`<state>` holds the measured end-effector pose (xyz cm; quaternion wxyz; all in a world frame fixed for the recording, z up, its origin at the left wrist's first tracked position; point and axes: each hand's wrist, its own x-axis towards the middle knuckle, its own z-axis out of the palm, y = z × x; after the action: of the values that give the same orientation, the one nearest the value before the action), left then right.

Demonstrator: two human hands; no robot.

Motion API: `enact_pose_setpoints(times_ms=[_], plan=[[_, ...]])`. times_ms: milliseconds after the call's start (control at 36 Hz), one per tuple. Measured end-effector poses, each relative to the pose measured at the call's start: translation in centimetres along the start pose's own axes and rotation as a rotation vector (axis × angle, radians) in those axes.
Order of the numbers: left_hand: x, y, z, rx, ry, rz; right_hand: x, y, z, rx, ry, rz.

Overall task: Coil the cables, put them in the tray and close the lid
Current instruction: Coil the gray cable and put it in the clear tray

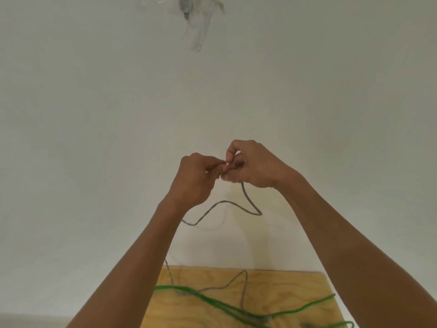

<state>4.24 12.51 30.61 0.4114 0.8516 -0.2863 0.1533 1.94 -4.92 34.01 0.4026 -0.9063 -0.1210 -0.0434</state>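
Left hand [196,178] pinched on thin grey cable [250,204], fingertip to fingertip with right hand [250,166], also closed on it. Below grip: slack looping down to pale plywood board [283,287], crossing thick green cable [212,301]. Probably light, limp, kink-prone; best taken near end. Tray unseen.

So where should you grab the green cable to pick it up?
Probably the thick green cable is best pinched at its free end at the right, coming from above. That end lies flat and alone on the plywood board, while the middle crosses the thin grey cable that both hands hold higher up.
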Motion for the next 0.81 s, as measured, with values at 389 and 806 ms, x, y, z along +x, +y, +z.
enact_pose_setpoints(times_ms=[389, 806], plan=[[-1.1, -3.5, -3.0, -0.374, -0.217, -0.292, 0.0, 3.6, 0.2, 0.001, 0.062, -0.056], [-2.2, 0.3, -1.0, -1.423, -0.383, -0.458, 2.5, 2.4, 1.3, 0.381, 0.047, -0.252]])
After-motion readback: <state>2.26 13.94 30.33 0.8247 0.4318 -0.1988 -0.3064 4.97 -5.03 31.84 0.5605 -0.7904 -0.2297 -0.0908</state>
